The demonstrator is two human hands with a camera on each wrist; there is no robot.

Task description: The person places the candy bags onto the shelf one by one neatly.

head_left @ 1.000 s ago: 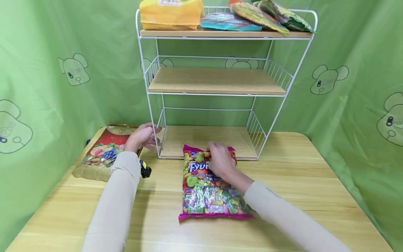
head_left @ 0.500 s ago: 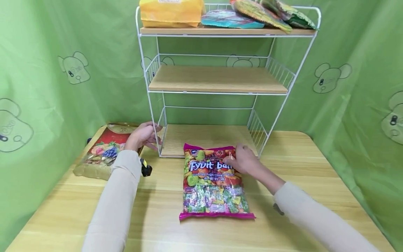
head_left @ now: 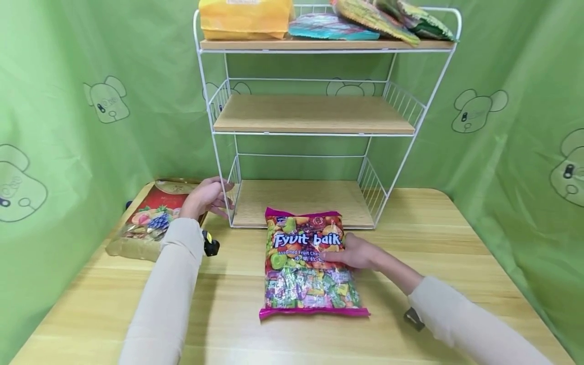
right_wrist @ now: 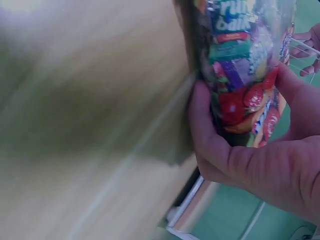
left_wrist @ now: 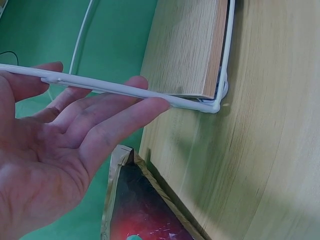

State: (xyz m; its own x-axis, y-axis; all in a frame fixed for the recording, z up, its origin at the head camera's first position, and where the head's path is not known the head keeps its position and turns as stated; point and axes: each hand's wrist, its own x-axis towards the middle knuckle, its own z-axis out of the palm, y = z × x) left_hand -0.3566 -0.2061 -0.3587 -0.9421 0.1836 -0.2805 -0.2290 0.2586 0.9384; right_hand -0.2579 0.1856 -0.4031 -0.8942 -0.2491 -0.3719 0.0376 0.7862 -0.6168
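The colourful candy bag [head_left: 303,274], edged in magenta, lies on the table in the head view, its top end at the front edge of the rack's bottom board. My right hand [head_left: 358,252] grips its right side, thumb on the printed face. In the right wrist view, the hand [right_wrist: 255,155] has thumb and fingers on opposite faces of the bag [right_wrist: 240,55]. Beside the white rack's left front post, my left hand [head_left: 210,196] touches the wire frame. The left wrist view shows that hand [left_wrist: 75,135] with loosely extended fingers against the white wire [left_wrist: 120,89].
A red and gold bag [head_left: 159,215] lies left of the rack, beside the left forearm. The rack's top shelf [head_left: 319,46] carries a yellow pack [head_left: 246,20], a blue pack [head_left: 333,28] and green-and-yellow packs. Above the bottom board is the middle shelf [head_left: 315,114]. Green cloth hangs around the table.
My right hand has moved from the bag's upper middle to its right side and now grips it there. The bag and my left hand have stayed in place.
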